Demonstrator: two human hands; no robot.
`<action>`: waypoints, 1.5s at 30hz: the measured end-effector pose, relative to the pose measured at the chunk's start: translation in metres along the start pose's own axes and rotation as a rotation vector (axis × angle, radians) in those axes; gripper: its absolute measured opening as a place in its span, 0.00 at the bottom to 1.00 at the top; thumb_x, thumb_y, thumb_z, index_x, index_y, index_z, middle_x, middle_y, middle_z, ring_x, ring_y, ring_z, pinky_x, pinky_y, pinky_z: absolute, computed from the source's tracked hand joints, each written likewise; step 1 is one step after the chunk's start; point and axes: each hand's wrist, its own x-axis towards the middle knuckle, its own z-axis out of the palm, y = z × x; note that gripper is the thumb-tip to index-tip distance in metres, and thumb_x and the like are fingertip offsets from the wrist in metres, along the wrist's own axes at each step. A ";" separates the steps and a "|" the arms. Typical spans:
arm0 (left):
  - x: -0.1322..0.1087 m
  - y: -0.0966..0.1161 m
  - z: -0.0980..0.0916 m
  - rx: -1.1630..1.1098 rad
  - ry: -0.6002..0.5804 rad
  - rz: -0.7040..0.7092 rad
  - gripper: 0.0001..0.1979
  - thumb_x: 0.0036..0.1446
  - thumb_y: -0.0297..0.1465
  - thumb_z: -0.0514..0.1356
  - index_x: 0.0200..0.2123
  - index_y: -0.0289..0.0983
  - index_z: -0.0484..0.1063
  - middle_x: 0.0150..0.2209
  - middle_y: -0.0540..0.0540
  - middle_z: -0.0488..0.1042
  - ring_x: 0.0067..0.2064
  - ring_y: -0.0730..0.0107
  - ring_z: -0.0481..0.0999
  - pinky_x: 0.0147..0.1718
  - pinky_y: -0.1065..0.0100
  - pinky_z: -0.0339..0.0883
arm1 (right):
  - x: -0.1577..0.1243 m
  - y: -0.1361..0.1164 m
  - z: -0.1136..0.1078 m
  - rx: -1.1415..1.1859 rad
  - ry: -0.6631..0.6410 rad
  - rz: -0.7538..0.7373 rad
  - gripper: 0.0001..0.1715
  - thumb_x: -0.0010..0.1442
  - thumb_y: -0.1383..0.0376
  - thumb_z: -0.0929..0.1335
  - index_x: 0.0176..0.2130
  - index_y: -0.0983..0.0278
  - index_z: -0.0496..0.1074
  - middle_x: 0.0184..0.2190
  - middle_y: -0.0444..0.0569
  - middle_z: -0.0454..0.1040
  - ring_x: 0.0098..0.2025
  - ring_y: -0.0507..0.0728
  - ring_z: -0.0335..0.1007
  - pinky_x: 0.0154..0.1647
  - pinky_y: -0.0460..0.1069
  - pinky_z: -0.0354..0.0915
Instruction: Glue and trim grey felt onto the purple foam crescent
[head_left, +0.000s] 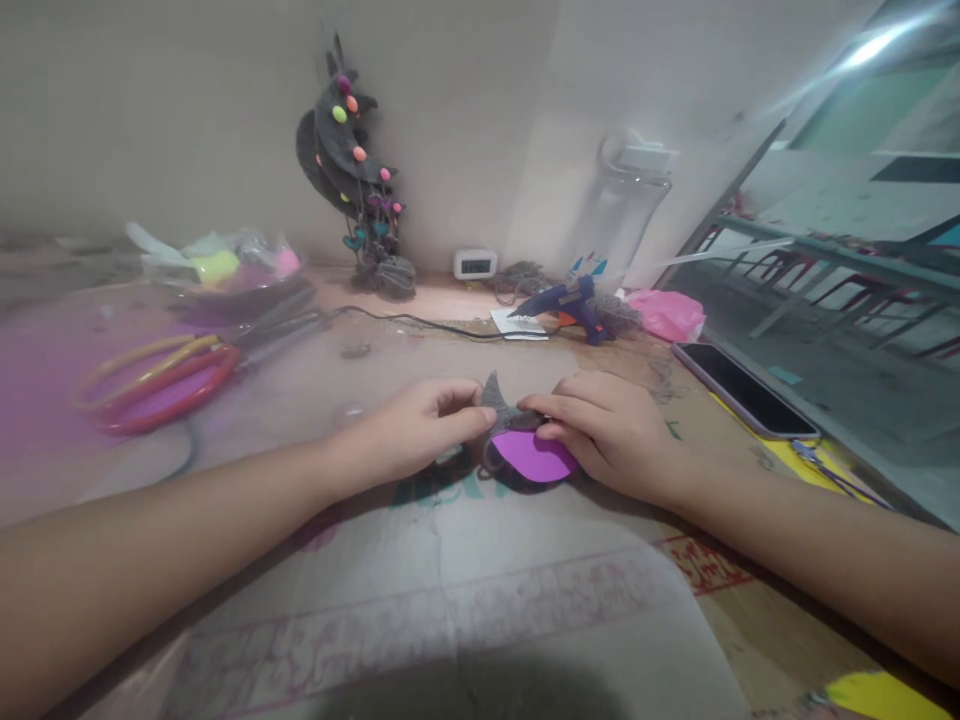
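Observation:
My left hand (427, 425) pinches a small grey piece between thumb and forefinger. The grey piece (492, 392) has a pointed tip standing up and looks wrapped in yarn. On its other side, my right hand (611, 430) is closed, fingertips pressed on the grey piece's right part. Just below the grey piece is a bright purple rounded piece (534, 456), perhaps paper, its right edge at my right fingers. Whether the purple piece is fixed to the grey one I cannot tell. Both hands are low over the table covering.
Red-and-yellow-handled scissors (180, 385) lie at left, blurred. Behind my hands are a blue glue gun (570, 305) with its cord, a small digital clock (475, 265) and a clear bottle (622, 215). A phone (742, 390) lies right; a grey crescent ornament (337, 150) leans on the wall.

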 end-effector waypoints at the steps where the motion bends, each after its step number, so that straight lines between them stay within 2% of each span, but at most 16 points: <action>1: 0.000 0.000 0.000 0.002 0.003 0.005 0.10 0.60 0.36 0.55 0.32 0.37 0.71 0.29 0.48 0.75 0.33 0.69 0.72 0.32 0.69 0.64 | -0.001 0.000 0.000 0.006 -0.006 0.012 0.16 0.67 0.61 0.63 0.45 0.68 0.75 0.28 0.48 0.72 0.29 0.54 0.64 0.31 0.49 0.59; 5: 0.000 -0.001 -0.001 0.001 0.013 -0.012 0.11 0.61 0.36 0.55 0.30 0.37 0.69 0.28 0.49 0.75 0.31 0.71 0.71 0.30 0.70 0.62 | -0.001 0.002 0.000 0.067 -0.005 0.114 0.22 0.69 0.57 0.60 0.49 0.70 0.72 0.30 0.50 0.72 0.31 0.54 0.66 0.32 0.48 0.60; 8: -0.002 -0.001 0.000 0.012 0.015 -0.033 0.11 0.62 0.36 0.54 0.30 0.37 0.69 0.28 0.49 0.75 0.31 0.71 0.72 0.30 0.70 0.62 | 0.000 0.002 0.000 0.107 0.017 0.177 0.23 0.69 0.56 0.58 0.49 0.69 0.71 0.31 0.49 0.72 0.30 0.53 0.67 0.31 0.47 0.61; 14: -0.002 0.003 0.001 0.045 0.027 -0.019 0.11 0.62 0.36 0.53 0.31 0.37 0.69 0.28 0.48 0.75 0.31 0.69 0.72 0.31 0.69 0.63 | 0.000 0.000 -0.002 0.074 -0.002 0.107 0.18 0.67 0.57 0.62 0.44 0.68 0.72 0.31 0.49 0.73 0.31 0.54 0.67 0.32 0.48 0.60; 18: -0.001 0.003 0.001 0.056 0.039 -0.006 0.12 0.62 0.37 0.54 0.30 0.36 0.69 0.27 0.49 0.72 0.30 0.70 0.69 0.30 0.68 0.61 | -0.002 0.000 -0.003 0.089 -0.006 0.143 0.16 0.66 0.57 0.64 0.43 0.67 0.71 0.37 0.52 0.76 0.36 0.55 0.70 0.35 0.47 0.62; 21: -0.001 0.001 0.000 0.069 0.047 0.004 0.13 0.63 0.39 0.53 0.30 0.37 0.68 0.27 0.50 0.70 0.30 0.71 0.67 0.30 0.69 0.60 | -0.002 0.000 -0.001 0.068 -0.051 0.162 0.14 0.65 0.57 0.65 0.43 0.65 0.72 0.34 0.48 0.77 0.34 0.54 0.71 0.35 0.47 0.61; 29: -0.002 0.003 -0.001 0.158 0.091 0.000 0.19 0.64 0.45 0.50 0.28 0.37 0.65 0.26 0.53 0.64 0.29 0.73 0.63 0.28 0.71 0.56 | 0.002 -0.004 0.000 0.061 -0.078 0.165 0.17 0.67 0.57 0.63 0.42 0.67 0.73 0.29 0.48 0.76 0.30 0.53 0.70 0.32 0.47 0.58; 38: 0.001 0.001 -0.002 0.128 0.101 0.012 0.18 0.62 0.44 0.53 0.27 0.37 0.64 0.24 0.53 0.63 0.26 0.74 0.62 0.24 0.71 0.54 | 0.002 -0.006 0.000 0.081 -0.113 0.186 0.19 0.67 0.55 0.62 0.44 0.66 0.73 0.31 0.49 0.77 0.31 0.54 0.71 0.33 0.47 0.59; 40: 0.001 0.000 -0.001 0.114 0.102 0.018 0.16 0.62 0.44 0.53 0.29 0.37 0.65 0.26 0.53 0.64 0.27 0.74 0.64 0.26 0.71 0.56 | 0.002 -0.006 0.000 0.080 -0.116 0.197 0.19 0.67 0.55 0.62 0.44 0.66 0.73 0.32 0.49 0.78 0.32 0.54 0.71 0.34 0.48 0.60; 42: 0.000 0.001 0.000 0.110 0.202 0.078 0.12 0.62 0.41 0.55 0.36 0.37 0.66 0.30 0.51 0.66 0.32 0.72 0.67 0.30 0.70 0.60 | 0.002 -0.006 0.001 0.080 -0.110 0.210 0.19 0.67 0.55 0.62 0.44 0.66 0.73 0.32 0.50 0.78 0.32 0.54 0.71 0.34 0.48 0.60; 45: -0.002 0.005 -0.001 0.233 0.435 0.191 0.12 0.61 0.39 0.58 0.43 0.38 0.66 0.34 0.50 0.66 0.36 0.70 0.68 0.35 0.69 0.62 | 0.003 -0.005 0.001 0.085 -0.102 0.231 0.19 0.67 0.56 0.62 0.44 0.66 0.73 0.31 0.50 0.78 0.32 0.54 0.72 0.33 0.47 0.60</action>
